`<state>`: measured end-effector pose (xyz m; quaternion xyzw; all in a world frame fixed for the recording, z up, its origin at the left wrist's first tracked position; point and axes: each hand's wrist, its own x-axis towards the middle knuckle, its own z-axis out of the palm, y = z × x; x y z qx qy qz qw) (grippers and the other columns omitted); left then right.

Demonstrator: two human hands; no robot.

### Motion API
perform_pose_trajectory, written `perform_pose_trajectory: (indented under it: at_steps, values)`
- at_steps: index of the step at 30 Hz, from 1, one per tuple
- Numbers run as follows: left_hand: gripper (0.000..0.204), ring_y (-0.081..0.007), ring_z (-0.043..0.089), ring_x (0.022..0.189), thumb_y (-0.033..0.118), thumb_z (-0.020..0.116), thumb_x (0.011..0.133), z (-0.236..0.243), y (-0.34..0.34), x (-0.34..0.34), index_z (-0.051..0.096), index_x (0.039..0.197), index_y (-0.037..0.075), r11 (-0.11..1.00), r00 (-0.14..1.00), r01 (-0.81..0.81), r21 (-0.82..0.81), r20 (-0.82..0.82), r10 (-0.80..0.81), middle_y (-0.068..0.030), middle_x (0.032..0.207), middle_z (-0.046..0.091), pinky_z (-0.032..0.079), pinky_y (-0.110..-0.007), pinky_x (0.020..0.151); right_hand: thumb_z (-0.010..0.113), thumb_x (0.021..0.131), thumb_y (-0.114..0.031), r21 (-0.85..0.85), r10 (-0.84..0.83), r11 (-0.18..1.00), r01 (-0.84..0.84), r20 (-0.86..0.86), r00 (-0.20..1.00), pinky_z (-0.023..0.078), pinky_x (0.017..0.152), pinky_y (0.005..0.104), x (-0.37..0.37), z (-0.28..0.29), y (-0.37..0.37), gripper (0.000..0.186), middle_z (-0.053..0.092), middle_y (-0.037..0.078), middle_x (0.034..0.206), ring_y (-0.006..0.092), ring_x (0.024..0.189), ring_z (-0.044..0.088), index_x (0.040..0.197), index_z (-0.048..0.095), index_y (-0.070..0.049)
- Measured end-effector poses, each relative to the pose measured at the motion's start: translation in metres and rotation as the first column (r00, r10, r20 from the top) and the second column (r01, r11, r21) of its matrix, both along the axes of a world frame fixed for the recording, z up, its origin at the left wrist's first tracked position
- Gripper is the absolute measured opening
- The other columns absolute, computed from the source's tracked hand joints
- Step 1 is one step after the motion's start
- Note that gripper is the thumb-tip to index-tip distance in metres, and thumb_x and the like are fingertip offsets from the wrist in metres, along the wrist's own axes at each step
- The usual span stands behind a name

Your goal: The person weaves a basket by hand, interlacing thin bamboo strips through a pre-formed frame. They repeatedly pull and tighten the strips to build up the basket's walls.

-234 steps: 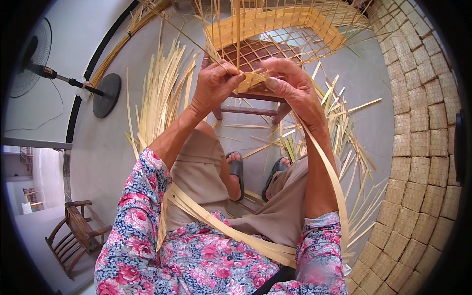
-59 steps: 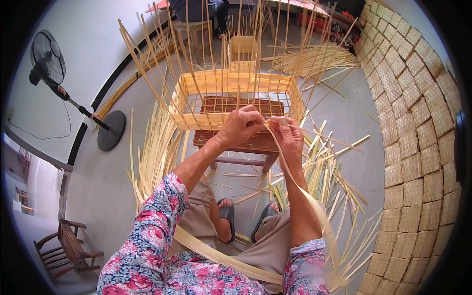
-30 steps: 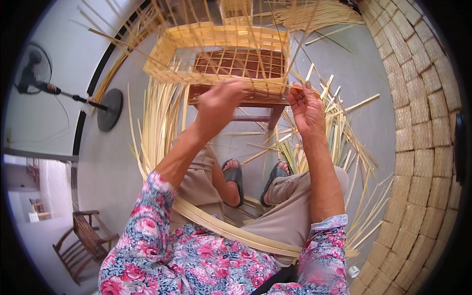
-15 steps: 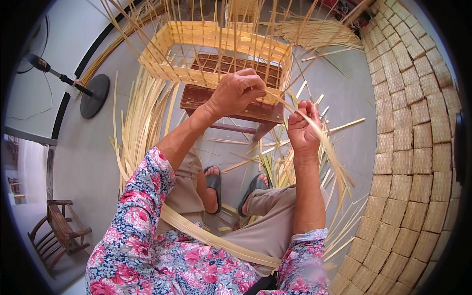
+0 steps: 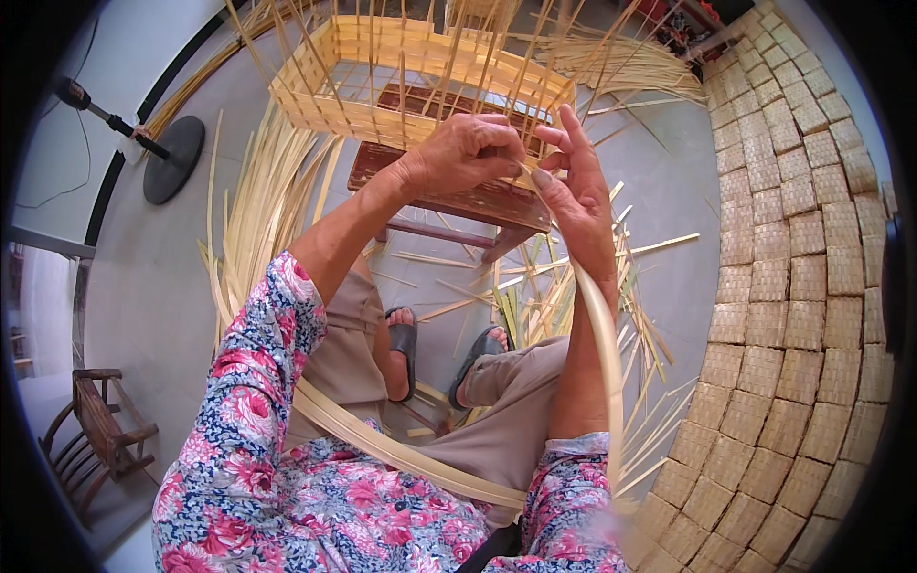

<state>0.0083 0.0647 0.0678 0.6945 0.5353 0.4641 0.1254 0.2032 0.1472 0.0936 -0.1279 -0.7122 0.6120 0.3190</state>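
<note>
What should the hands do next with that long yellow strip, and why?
Probably pull the long flat pale bamboo strip snug against the half-woven pale bamboo basket. The left hand pinches it at the basket's near wall, the right hand is open beside it, and the strip hangs in a slack loop down to the lap.

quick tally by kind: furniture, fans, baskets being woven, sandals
half-woven basket: 1
wooden stool under it: 1
wooden chair: 1
standing fan: 1
sandals: 2
Total: 6
</note>
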Motion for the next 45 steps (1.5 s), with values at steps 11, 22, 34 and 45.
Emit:
perform_pose_trajectory:
  at_steps: [11,22,34,45]
  values:
    - [0.012,-0.0214,0.061,0.081,0.009,0.077,0.086,0.001,0.000,-0.007,0.070,0.095,0.006,0.996,0.998,0.058,-0.074,-0.021,-0.059,-0.0050,0.087,0.065,0.050,-0.033,0.075,0.072,0.093,-0.010,0.257,-0.173,0.948,0.190,-0.088,0.981,0.050,0.076,0.0263,-0.005,-0.009,0.000,0.015,0.065,0.005,0.109,0.0125,0.084,0.059,0.105,0.069,-0.003]
    - [0.007,-0.0237,0.062,0.072,0.007,0.073,0.086,-0.004,0.014,0.024,0.071,0.092,0.005,0.939,0.936,-0.341,0.043,0.107,0.336,-0.0087,0.079,0.065,0.050,-0.036,0.067,0.065,0.100,-0.012,-0.866,-0.492,0.492,0.088,-0.194,0.849,0.064,0.086,0.0322,0.021,-0.048,-0.004,0.021,0.072,0.016,0.105,0.0244,0.094,0.073,0.114,0.064,0.004]
    - [0.016,-0.0352,0.069,0.075,0.003,0.059,0.084,-0.013,0.009,0.027,0.068,0.097,0.008,0.882,0.756,-0.455,0.124,-0.469,0.456,-0.0134,0.085,0.068,0.056,-0.045,0.065,0.075,0.086,-0.011,0.532,-0.561,0.662,0.528,-0.115,0.819,0.050,0.095,0.0384,0.014,-0.014,-0.004,0.027,0.072,0.012,0.107,0.0290,0.100,0.069,0.113,0.070,-0.005]
    - [0.017,-0.0319,0.069,0.087,0.025,0.071,0.090,-0.002,-0.039,0.002,0.071,0.101,0.012,0.942,0.813,-0.332,0.055,-0.490,0.315,-0.0090,0.095,0.071,0.056,-0.043,0.077,0.062,0.091,-0.012,0.793,-0.472,0.585,0.171,0.161,0.867,0.054,0.071,0.0431,0.003,-0.040,0.003,0.009,0.072,0.009,0.091,0.0352,0.084,0.069,0.098,0.069,-0.014]
